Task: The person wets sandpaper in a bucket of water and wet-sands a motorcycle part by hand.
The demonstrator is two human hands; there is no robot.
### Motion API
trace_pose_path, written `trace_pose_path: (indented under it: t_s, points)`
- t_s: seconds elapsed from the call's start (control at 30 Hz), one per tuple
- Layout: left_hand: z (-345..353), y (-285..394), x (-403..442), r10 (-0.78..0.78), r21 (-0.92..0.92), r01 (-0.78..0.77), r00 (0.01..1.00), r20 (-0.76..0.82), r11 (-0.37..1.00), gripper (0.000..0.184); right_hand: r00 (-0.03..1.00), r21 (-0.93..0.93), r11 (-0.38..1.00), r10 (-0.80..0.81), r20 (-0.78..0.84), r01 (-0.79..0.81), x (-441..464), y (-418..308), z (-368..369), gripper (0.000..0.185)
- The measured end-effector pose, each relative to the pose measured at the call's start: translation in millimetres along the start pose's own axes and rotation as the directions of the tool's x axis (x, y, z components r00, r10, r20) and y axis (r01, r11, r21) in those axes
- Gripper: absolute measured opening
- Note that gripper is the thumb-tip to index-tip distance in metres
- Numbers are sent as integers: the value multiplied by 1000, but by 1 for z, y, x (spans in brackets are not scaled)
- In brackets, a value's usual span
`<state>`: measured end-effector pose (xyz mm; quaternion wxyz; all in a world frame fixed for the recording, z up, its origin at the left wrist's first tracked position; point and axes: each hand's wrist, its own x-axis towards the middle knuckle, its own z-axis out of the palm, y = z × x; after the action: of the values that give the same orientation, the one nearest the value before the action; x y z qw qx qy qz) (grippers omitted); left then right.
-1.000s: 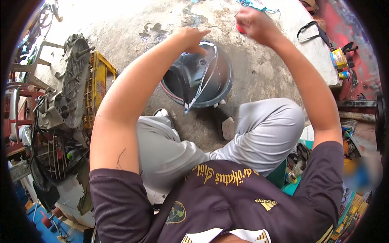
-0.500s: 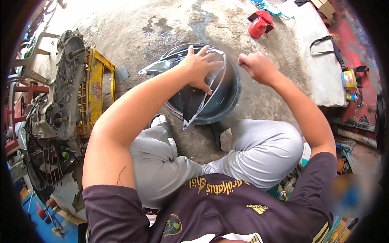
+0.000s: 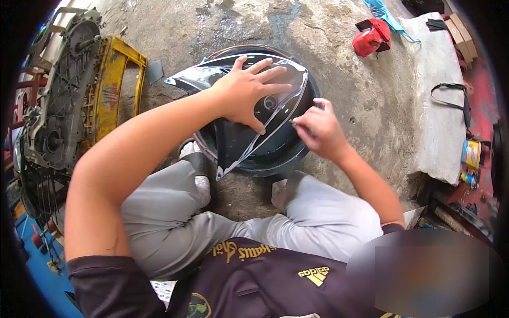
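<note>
A glossy black plastic fairing panel (image 3: 289,79) with white edge lines lies across the top of a dark round basin (image 3: 275,168) between my feet. My left hand (image 3: 249,90) rests on the panel with its fingers spread wide. By the panel's right edge, above the basin's rim, is my right hand (image 3: 319,130). Its thumb and index finger are pinched together. A tiny pale bit shows at the fingertips, too small to name.
To the left stand a yellow crate (image 3: 111,90) and a metal engine casing (image 3: 58,95). A red lamp-like part (image 3: 371,38) lies on the concrete floor at upper right. A pale block (image 3: 437,122) with a black strap (image 3: 450,95) borders the right side.
My right hand has come down and left, nearer the panel's edge. My left hand stays spread on the panel. The view has shifted, so the surroundings sit differently in the picture.
</note>
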<state>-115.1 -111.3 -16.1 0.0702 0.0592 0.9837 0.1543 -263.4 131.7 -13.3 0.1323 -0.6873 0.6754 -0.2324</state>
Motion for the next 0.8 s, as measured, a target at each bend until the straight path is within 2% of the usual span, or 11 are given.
trace_pose_path:
  t_s: [0.2,0.3,0.43,0.5,0.57,0.63,0.7,0.77,0.8]
  points:
    - [1,0,2,-15,1,15,1000,2,1000,115,986,68,998,10,-169,1,-8,8,41,13]
    - [5,-1,4,-9,18,10,1000,-21,1000,117,979,115,993,5,-202,19,-9,10,47,16]
    - [5,-2,5,11,3,-11,1000,-15,1000,117,984,79,995,-40,-173,54,-4,7,38,15]
    - [5,-1,6,7,15,-6,1000,-27,1000,118,983,69,997,28,-181,-16,-3,29,34,15]
    - [7,-3,4,16,28,-15,999,-42,999,118,984,133,991,10,-178,14,-2,27,36,16]
    - [8,-4,6,14,18,-13,999,-46,1000,118,991,139,985,-90,-100,103,-2,8,47,15]
    - [9,-4,6,23,10,-22,999,-42,1000,118,990,140,986,-69,-124,86,-4,11,45,17]
    - [8,-5,7,25,18,-24,999,-47,1000,118,970,73,996,68,-231,-52,-4,31,38,16]
    - [6,-4,7,28,15,-27,998,-49,1000,117,962,80,997,44,-268,-23,-3,32,39,14]
